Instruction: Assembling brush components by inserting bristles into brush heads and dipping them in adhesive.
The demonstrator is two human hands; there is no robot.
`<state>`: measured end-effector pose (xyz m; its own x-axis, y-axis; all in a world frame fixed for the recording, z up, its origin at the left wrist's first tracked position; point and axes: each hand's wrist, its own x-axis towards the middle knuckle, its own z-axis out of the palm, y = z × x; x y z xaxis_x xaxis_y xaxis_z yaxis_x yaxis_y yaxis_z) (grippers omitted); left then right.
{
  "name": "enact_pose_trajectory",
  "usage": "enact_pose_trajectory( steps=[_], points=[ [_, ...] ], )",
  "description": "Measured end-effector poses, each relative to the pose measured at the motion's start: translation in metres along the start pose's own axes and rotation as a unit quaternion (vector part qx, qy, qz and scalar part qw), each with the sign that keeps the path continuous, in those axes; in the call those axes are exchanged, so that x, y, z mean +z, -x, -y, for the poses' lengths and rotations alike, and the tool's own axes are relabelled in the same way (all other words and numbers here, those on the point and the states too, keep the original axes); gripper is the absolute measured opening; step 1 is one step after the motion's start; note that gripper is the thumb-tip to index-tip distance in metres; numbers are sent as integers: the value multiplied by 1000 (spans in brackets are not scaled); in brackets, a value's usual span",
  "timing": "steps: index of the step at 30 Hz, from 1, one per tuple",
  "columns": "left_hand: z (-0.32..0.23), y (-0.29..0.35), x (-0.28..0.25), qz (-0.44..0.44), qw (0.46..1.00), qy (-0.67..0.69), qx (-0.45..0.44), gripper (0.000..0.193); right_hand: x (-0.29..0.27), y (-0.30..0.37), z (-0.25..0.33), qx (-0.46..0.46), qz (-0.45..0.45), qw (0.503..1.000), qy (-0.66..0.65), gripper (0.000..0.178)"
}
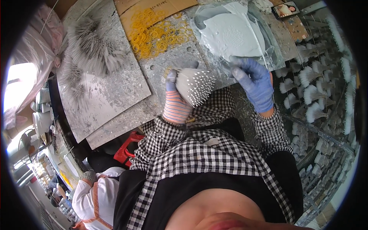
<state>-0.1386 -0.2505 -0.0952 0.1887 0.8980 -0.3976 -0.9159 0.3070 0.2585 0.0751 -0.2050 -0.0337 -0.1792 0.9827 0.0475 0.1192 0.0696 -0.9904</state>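
My left hand (176,101), in a striped glove, is closed around a fanned bundle of thin grey stalks (188,81). Many small white tips dot the bundle's wide end, which faces right. A yellowish band shows at its narrow end, beside my thumb. My right hand (256,85), in a blue glove, is beside the near right edge of a pool of white paste (230,36) on plastic sheeting. Its thumb stands apart from the curved fingers, and I see nothing held there. Small dimples mark the middle of the paste.
Yellow rubber bands (153,40) lie scattered on the stained table beside cardboard (168,8). Loose grey stalks (96,48) are heaped on a board at left. A smartphone (285,9) sits at far right. White-tipped bundles (312,92) fill a rack. Another person (97,197) is at lower left.
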Motion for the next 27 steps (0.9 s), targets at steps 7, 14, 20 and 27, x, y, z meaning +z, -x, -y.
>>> enact_pose_trajectory(
  steps=[7,14,20,27],
  points=[
    [-20,-2,13,-38,979,-195,45,65,7,-50,17,-8,159,986,41,38],
    [-46,0,38,19,947,-320,-4,50,28,-73,11,-8,323,928,183,53],
    [-51,-4,49,43,926,-376,-19,50,26,-71,-3,-20,334,933,134,58],
    [-51,-14,32,31,921,-388,-20,47,22,-60,-3,-30,296,930,217,50]
  ],
)
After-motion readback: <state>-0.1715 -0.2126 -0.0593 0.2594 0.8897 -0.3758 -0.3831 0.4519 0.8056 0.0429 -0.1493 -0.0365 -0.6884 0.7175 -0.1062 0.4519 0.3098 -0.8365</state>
